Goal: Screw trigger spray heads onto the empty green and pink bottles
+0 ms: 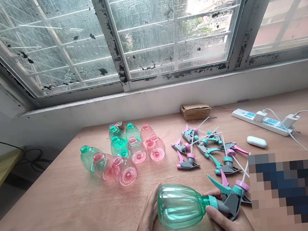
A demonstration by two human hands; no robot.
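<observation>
A green clear plastic bottle (180, 205) lies sideways in my left hand (148, 220), whose fingers and thumb wrap its base end. At its neck sits the teal collar of a grey spray head (233, 205) with a teal trigger. My right hand (226, 224) grips this head around the collar, thumb in front and fingers behind. Whether the collar is threaded down fully I cannot tell. Just behind my right hand is another spray head with a pink collar (242, 185), partly hidden. Several more spray heads (189, 162) with straws lie beyond.
Several open-necked green bottles (90, 158) and pink bottles (125, 172) are grouped at the left on the wooden table (70, 209). A cardboard box (195, 112), a power strip (262, 122) with plugs and a white case (256, 141) are farther back. A pixelated patch covers the lower right.
</observation>
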